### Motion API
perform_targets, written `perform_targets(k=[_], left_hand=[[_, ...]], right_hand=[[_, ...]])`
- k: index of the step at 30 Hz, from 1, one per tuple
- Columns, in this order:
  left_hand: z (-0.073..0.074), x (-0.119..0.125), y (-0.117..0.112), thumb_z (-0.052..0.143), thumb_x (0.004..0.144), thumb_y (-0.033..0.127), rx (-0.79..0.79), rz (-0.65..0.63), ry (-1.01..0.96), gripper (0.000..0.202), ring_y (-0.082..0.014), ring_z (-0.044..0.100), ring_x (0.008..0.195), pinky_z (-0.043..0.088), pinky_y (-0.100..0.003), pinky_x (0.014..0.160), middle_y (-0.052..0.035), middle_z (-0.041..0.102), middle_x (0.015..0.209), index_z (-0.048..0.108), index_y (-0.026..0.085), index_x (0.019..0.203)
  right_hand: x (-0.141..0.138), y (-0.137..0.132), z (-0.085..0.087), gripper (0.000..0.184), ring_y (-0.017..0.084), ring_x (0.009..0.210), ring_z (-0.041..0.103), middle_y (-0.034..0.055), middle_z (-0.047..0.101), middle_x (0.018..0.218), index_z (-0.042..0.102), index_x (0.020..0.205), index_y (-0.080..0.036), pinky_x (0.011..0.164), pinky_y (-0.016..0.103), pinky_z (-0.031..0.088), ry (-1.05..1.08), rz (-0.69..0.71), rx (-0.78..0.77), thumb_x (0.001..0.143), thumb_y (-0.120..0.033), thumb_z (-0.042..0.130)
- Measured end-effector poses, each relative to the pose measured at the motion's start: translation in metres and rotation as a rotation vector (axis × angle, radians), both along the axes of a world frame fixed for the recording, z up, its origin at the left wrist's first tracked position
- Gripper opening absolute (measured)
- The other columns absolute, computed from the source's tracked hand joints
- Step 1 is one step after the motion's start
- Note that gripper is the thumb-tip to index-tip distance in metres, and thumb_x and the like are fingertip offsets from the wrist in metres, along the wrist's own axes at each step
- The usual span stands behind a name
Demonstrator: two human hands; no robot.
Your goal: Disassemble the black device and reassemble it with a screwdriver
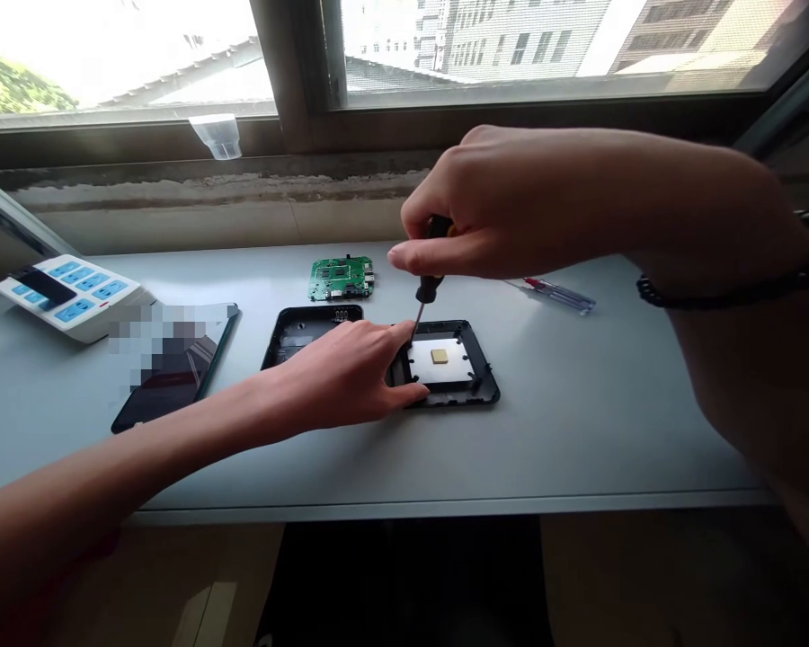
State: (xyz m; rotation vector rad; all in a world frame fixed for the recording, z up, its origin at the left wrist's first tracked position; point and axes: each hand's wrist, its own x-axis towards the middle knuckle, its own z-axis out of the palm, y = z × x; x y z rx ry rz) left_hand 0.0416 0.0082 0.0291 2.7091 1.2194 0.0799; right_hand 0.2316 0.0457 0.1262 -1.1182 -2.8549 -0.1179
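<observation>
- The small black-handled screwdriver [430, 283] is pinched tight by the fingers [418, 256] of the right hand [492, 202], tilted a bit, with its tip aimed down at the top-left inner corner of the housing. Whether a screw is being touched can't be told from here.
- The black plastic housing [475, 391] is held down by the left hand [337, 373], whose fingers [396, 346] are spread open over its near rim, not closed around anything.
- A white plate [422, 359] with a small gold-coloured square [440, 356] on it is seen inside the housing, just past the left fingertips.
- A second black case half [310, 328] is found just behind the left hand, and a green circuit board [341, 279] lies beyond that, left of the right fingers.
- Right of the right fingers, a clear-handled screwdriver [559, 295] is left lying on the desk [404, 467].
- Well left of the left fingers, a phone [168, 368], partly pixelated, and a power strip [67, 296] with blue sockets are sitting on the desk.
</observation>
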Motion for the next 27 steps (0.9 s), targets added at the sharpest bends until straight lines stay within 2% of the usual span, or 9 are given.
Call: perform_targets(k=[4,9,15,22,26,27], left_hand=[[-0.004,0.0,-0.002,0.067,0.09,0.046,0.02,0.019,-0.023,0.042,-0.0262,0.065,0.069,0.037,-0.031,0.056,-0.0063,0.068,0.077,0.064,0.015,0.119],[-0.005,0.0,-0.003,0.065,0.091,0.043,0.01,0.011,-0.068,0.038,-0.0238,0.064,0.066,0.036,-0.03,0.057,-0.0038,0.067,0.074,0.064,0.017,0.118],[-0.002,0.002,-0.006,0.065,0.09,0.04,-0.015,0.037,-0.06,0.029,-0.0218,0.057,0.058,0.03,-0.03,0.052,0.0021,0.055,0.059,0.064,0.018,0.108],[-0.007,0.001,-0.003,0.064,0.091,0.042,-0.026,0.039,-0.087,0.036,-0.025,0.065,0.068,0.035,-0.03,0.055,-0.0039,0.069,0.076,0.063,0.018,0.118],[-0.008,0.0,-0.004,0.063,0.091,0.042,-0.028,0.033,-0.088,0.036,-0.0258,0.066,0.069,0.036,-0.031,0.056,-0.0041,0.07,0.076,0.063,0.018,0.119],[-0.008,-0.001,-0.004,0.064,0.092,0.042,-0.024,0.032,-0.087,0.036,-0.026,0.066,0.069,0.037,-0.032,0.056,-0.0042,0.07,0.076,0.063,0.018,0.119]], right_hand=[[0.0,-0.001,0.0,0.047,0.007,0.051,0.024,-0.0018,0.03,0.052,0.043,0.056,-0.017,0.054,0.032,0.018,0.022,0.024,-0.013,0.096,-0.042,0.053],[0.0,-0.002,-0.001,0.046,0.006,0.049,0.022,-0.0027,0.028,0.05,0.041,0.056,-0.017,0.054,0.032,0.017,0.052,0.033,-0.023,0.094,-0.037,0.055],[0.002,0.001,-0.002,0.041,0.005,0.043,0.027,-0.0045,0.032,0.048,0.044,0.06,-0.018,0.047,0.031,0.016,0.114,0.014,-0.096,0.093,-0.037,0.057],[0.007,-0.004,-0.002,0.022,0.006,0.044,0.031,-0.0054,0.037,0.049,0.059,0.074,-0.018,0.045,0.028,0.023,0.127,-0.028,-0.162,0.092,-0.03,0.06],[0.013,-0.01,0.003,0.006,0.005,0.047,0.037,-0.0042,0.053,0.063,0.062,0.091,-0.021,0.044,0.026,0.025,0.05,0.032,-0.25,0.092,-0.022,0.057],[0.013,-0.012,0.004,0.007,0.005,0.048,0.037,-0.0045,0.054,0.066,0.061,0.094,-0.022,0.044,0.026,0.025,0.043,0.053,-0.252,0.092,-0.021,0.055]])
